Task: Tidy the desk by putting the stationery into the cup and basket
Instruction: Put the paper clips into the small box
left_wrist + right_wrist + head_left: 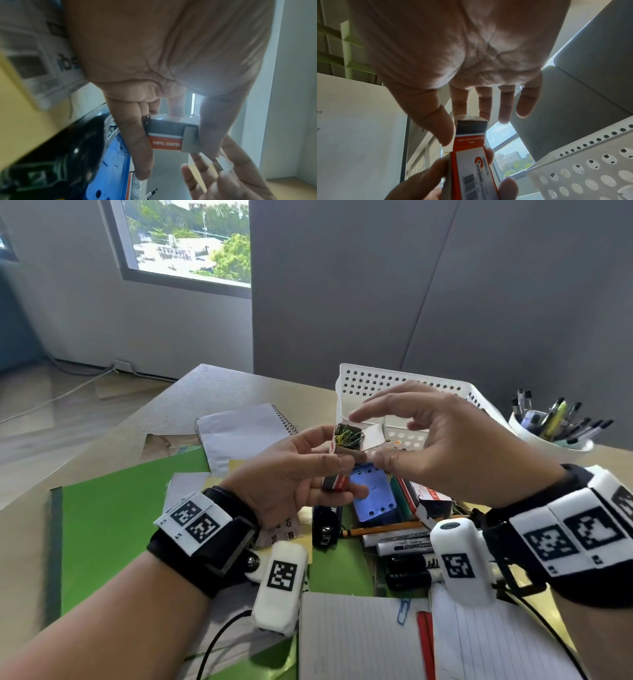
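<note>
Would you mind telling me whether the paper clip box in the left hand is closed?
No, the paper clip box in the left hand stands with its flap open, showing coloured clips inside.

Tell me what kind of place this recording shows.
Probably an office: a desk strewn with notebooks and markers, grey partition panels behind, and a window overlooking buildings and trees.

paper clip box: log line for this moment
left hand grips open paper clip box | right hand open beside flap | basket behind
</note>
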A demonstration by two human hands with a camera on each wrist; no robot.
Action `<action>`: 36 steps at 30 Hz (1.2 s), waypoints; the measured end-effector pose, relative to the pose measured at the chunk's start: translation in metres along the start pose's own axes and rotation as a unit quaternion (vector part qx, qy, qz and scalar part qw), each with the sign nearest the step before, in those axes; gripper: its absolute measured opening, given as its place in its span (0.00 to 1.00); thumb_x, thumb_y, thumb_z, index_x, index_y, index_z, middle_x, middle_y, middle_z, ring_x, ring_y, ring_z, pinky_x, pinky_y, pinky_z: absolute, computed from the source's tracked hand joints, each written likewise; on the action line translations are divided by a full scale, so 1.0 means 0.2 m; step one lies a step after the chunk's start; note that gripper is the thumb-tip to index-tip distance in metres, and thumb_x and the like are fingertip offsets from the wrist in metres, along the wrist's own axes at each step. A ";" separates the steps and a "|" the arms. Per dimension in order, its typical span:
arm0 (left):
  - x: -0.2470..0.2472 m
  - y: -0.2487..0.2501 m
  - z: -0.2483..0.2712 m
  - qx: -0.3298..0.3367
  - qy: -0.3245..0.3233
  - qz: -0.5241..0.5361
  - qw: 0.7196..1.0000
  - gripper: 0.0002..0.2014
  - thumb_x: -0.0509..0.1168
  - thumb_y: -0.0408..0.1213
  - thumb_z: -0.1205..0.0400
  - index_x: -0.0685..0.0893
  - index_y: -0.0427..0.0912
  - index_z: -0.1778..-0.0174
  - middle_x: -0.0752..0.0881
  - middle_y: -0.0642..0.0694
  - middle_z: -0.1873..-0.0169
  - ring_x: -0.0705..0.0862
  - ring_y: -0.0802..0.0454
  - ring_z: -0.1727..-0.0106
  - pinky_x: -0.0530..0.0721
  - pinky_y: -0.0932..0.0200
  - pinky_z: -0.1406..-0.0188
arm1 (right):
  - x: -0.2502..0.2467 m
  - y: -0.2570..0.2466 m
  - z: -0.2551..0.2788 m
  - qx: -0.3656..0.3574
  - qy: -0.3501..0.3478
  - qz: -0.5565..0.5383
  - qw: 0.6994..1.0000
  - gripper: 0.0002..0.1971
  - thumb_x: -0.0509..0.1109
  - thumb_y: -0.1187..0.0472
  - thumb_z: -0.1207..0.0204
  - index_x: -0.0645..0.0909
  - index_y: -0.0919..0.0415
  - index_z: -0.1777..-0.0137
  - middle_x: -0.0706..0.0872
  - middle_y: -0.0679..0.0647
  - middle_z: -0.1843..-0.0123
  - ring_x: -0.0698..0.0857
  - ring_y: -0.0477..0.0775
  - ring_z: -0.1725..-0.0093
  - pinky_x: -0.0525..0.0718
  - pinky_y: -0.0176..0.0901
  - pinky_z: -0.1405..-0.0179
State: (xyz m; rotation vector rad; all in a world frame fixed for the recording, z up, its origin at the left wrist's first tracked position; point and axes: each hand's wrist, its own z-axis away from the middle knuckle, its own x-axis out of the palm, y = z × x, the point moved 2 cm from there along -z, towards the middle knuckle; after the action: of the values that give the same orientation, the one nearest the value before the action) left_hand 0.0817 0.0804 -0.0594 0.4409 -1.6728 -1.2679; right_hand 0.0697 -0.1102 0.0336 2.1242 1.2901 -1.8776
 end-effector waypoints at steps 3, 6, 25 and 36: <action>0.01 0.00 0.01 -0.006 -0.010 -0.002 1.000 0.23 0.75 0.30 0.24 0.85 0.44 0.31 0.91 0.41 0.41 0.91 0.30 0.47 0.92 0.49 0.52 | 0.05 0.02 0.00 0.028 -0.019 -0.028 0.999 0.14 0.78 0.61 0.25 0.90 0.40 0.45 0.84 0.39 0.38 0.81 0.38 0.34 0.80 0.36 0.33; 0.01 0.01 0.01 -0.007 -0.030 0.008 0.999 0.29 0.79 0.38 0.26 0.84 0.44 0.27 0.88 0.39 0.36 0.90 0.29 0.44 0.92 0.48 0.49 | 0.08 0.04 0.00 0.035 0.009 -0.078 0.996 0.13 0.78 0.62 0.23 0.90 0.42 0.43 0.87 0.41 0.41 0.85 0.42 0.38 0.85 0.46 0.36; -0.02 -0.01 -0.01 0.000 0.047 0.059 0.997 0.19 0.69 0.44 0.19 0.83 0.38 0.35 0.86 0.30 0.35 0.91 0.25 0.47 0.93 0.47 0.52 | 0.05 0.05 0.03 0.063 0.049 -0.187 0.979 0.20 0.76 0.54 0.32 0.85 0.42 0.39 0.87 0.41 0.39 0.88 0.45 0.43 0.90 0.48 0.44; -0.04 -0.01 -0.01 0.011 0.106 0.049 0.993 0.16 0.70 0.44 0.17 0.85 0.39 0.37 0.83 0.32 0.36 0.91 0.27 0.48 0.94 0.51 0.56 | 0.15 -0.09 0.13 -0.003 -0.330 0.203 0.922 0.13 0.80 0.48 0.29 0.87 0.39 0.45 0.86 0.33 0.54 0.84 0.36 0.56 0.85 0.35 0.59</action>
State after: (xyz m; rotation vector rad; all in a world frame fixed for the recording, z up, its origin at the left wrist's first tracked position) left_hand 0.0870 0.0843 -0.0648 0.4833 -1.5115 -1.0923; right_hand 0.0354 -0.0962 0.0101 1.3822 0.6494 -2.0891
